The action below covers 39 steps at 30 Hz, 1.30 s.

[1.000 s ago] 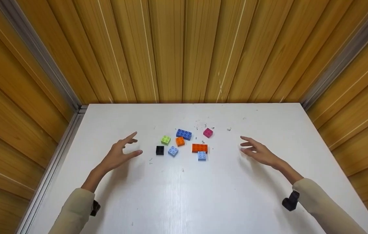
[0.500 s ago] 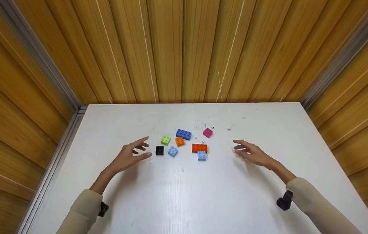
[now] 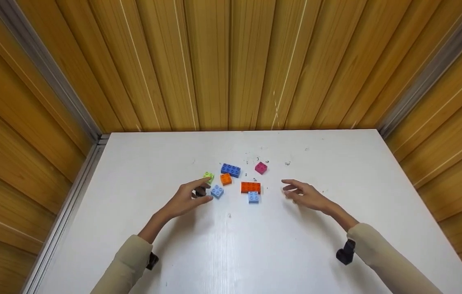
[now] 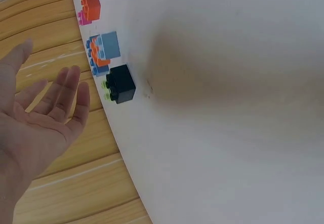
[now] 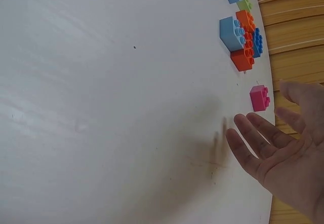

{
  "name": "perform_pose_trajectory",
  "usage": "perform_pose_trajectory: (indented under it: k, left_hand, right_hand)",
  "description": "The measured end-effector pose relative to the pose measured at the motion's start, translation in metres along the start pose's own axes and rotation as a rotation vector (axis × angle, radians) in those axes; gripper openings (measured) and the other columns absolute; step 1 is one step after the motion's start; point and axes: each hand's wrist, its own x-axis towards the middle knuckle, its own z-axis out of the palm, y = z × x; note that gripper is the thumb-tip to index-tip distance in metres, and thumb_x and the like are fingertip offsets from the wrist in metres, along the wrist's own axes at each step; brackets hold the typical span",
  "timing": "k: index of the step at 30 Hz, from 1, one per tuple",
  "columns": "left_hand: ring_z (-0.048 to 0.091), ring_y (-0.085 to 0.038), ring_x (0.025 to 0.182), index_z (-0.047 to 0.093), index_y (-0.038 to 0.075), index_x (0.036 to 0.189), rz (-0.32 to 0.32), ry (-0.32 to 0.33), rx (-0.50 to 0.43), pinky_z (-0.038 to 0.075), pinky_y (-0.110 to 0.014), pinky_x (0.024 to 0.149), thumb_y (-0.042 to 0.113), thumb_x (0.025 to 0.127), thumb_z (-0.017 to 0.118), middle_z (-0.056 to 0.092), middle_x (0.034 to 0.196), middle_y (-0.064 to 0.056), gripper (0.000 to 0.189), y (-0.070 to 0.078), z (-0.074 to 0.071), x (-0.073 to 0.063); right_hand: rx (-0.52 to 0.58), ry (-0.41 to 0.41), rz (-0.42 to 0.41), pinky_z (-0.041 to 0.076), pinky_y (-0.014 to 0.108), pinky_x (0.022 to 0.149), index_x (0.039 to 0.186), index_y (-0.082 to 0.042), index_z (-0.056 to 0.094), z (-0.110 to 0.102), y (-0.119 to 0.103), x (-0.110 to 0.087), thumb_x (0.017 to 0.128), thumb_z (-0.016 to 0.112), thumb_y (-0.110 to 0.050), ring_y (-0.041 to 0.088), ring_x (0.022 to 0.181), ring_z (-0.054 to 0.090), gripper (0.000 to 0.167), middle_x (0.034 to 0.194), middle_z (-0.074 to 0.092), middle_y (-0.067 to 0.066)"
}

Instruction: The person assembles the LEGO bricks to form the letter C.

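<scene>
My left hand (image 3: pixel 188 199), fingers loosely spread, hovers at the left side of a group of toy building bricks. Beneath its fingers the black brick (image 4: pixel 123 84) is partly hidden in the head view. A lime green brick (image 3: pixel 208 176) peeks out behind the fingertips, and a light blue brick (image 3: pixel 217 192) lies just right of the thumb tip. My right hand (image 3: pixel 307 197) hangs over the table with relaxed fingers, holding nothing. Closest to it are a long red-orange brick (image 3: pixel 250 187), a second light blue brick (image 3: pixel 253 197) against its front, and a pink brick (image 3: pixel 260 168).
Behind the light blue brick sit a small orange brick (image 3: pixel 225 179) and a long blue brick (image 3: pixel 230 170). The white table (image 3: pixel 231 253) carries small dark marks near its back. Wood-patterned walls (image 3: pixel 231 65) with metal posts enclose it at the back and sides.
My left hand has moved right, from beside the bricks to over the black one. My right hand has shifted left, towards the bricks. The bricks themselves stay in place.
</scene>
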Motion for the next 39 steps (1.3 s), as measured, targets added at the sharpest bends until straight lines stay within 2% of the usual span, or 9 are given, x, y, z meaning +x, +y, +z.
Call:
perform_pose_trajectory:
  k: [3, 8, 14, 17, 24, 27, 29, 35, 39]
  left_hand:
    - [0.067, -0.036, 0.106, 0.048, -0.002, 0.149, 0.029, -0.023, -0.016, 0.055, -0.043, 0.088, 0.019, 0.099, 0.067, 0.065, 0.128, -0.027, 0.057, 0.004, 0.014, 0.011]
    - [0.067, -0.041, 0.11, 0.048, -0.002, 0.149, 0.036, -0.057, -0.045, 0.055, -0.054, 0.095, 0.018, 0.099, 0.067, 0.061, 0.132, -0.031, 0.056, 0.007, 0.037, 0.025]
    - [0.065, -0.041, 0.115, 0.044, -0.003, 0.15, -0.016, -0.044, -0.089, 0.055, -0.054, 0.098, 0.015, 0.099, 0.065, 0.052, 0.143, -0.03, 0.058, 0.004, 0.062, 0.04]
    - [0.065, -0.04, 0.114, 0.041, -0.005, 0.152, -0.031, -0.03, -0.112, 0.056, -0.05, 0.097, 0.012, 0.099, 0.065, 0.049, 0.144, -0.031, 0.06, 0.003, 0.073, 0.051]
    - [0.07, -0.038, 0.098, 0.04, -0.009, 0.151, -0.065, -0.018, -0.148, 0.062, -0.039, 0.077, 0.002, 0.096, 0.065, 0.05, 0.141, -0.034, 0.061, 0.003, 0.089, 0.07]
    - [0.069, -0.031, 0.09, 0.042, -0.008, 0.15, -0.087, -0.008, -0.118, 0.061, -0.031, 0.073, 0.0, 0.096, 0.065, 0.053, 0.138, -0.031, 0.059, 0.001, 0.094, 0.075]
    - [0.067, -0.026, 0.088, 0.046, -0.009, 0.147, -0.076, 0.008, -0.083, 0.059, -0.027, 0.073, -0.002, 0.094, 0.066, 0.055, 0.133, -0.03, 0.056, 0.0, 0.096, 0.079]
    - [0.058, -0.022, 0.091, 0.059, -0.012, 0.132, -0.032, 0.068, 0.041, 0.053, -0.029, 0.08, -0.009, 0.089, 0.067, 0.061, 0.124, -0.029, 0.044, -0.005, 0.101, 0.084]
    - [0.055, -0.019, 0.09, 0.064, -0.008, 0.127, -0.057, 0.079, 0.081, 0.051, -0.028, 0.08, -0.007, 0.089, 0.069, 0.061, 0.122, -0.024, 0.038, -0.007, 0.104, 0.086]
  right_hand:
    - [0.016, -0.001, 0.009, 0.056, 0.05, 0.098, 0.151, 0.006, 0.04, 0.007, -0.003, 0.005, 0.105, 0.056, -0.017, 0.046, 0.126, 0.059, 0.054, 0.141, 0.054, 0.034]
    - [0.032, -0.005, -0.004, 0.055, 0.053, 0.097, 0.149, 0.008, 0.043, 0.026, -0.01, 0.016, 0.105, 0.054, -0.017, 0.047, 0.123, 0.06, 0.051, 0.14, 0.055, 0.034]
    - [0.111, 0.108, -0.012, 0.056, 0.058, 0.091, 0.141, 0.018, 0.046, 0.055, -0.016, 0.035, 0.106, 0.051, -0.007, 0.053, 0.112, 0.064, 0.043, 0.13, 0.059, 0.04]
    - [0.129, 0.167, -0.016, 0.059, 0.051, 0.088, 0.139, 0.016, 0.049, 0.059, -0.01, 0.038, 0.105, 0.053, -0.009, 0.048, 0.108, 0.068, 0.042, 0.126, 0.063, 0.037]
    - [0.074, 0.249, 0.001, 0.061, 0.033, 0.074, 0.133, 0.012, 0.059, 0.064, -0.006, 0.042, 0.102, 0.058, -0.008, 0.037, 0.094, 0.072, 0.036, 0.113, 0.069, 0.03]
    - [0.056, 0.256, 0.019, 0.056, 0.023, 0.067, 0.133, 0.011, 0.059, 0.067, -0.006, 0.045, 0.102, 0.058, -0.008, 0.033, 0.09, 0.071, 0.036, 0.111, 0.07, 0.029]
    - [0.043, 0.261, 0.027, 0.053, 0.019, 0.066, 0.133, 0.01, 0.06, 0.069, -0.006, 0.046, 0.103, 0.058, -0.009, 0.032, 0.091, 0.071, 0.036, 0.112, 0.071, 0.028]
    - [-0.011, 0.275, 0.0, 0.056, 0.026, 0.085, 0.132, 0.011, 0.061, 0.074, -0.009, 0.05, 0.103, 0.059, -0.011, 0.036, 0.107, 0.07, 0.036, 0.118, 0.071, 0.028]
    - [0.011, 0.276, 0.013, 0.054, 0.023, 0.077, 0.132, 0.012, 0.06, 0.076, -0.012, 0.051, 0.102, 0.059, -0.008, 0.036, 0.099, 0.071, 0.035, 0.113, 0.071, 0.028]
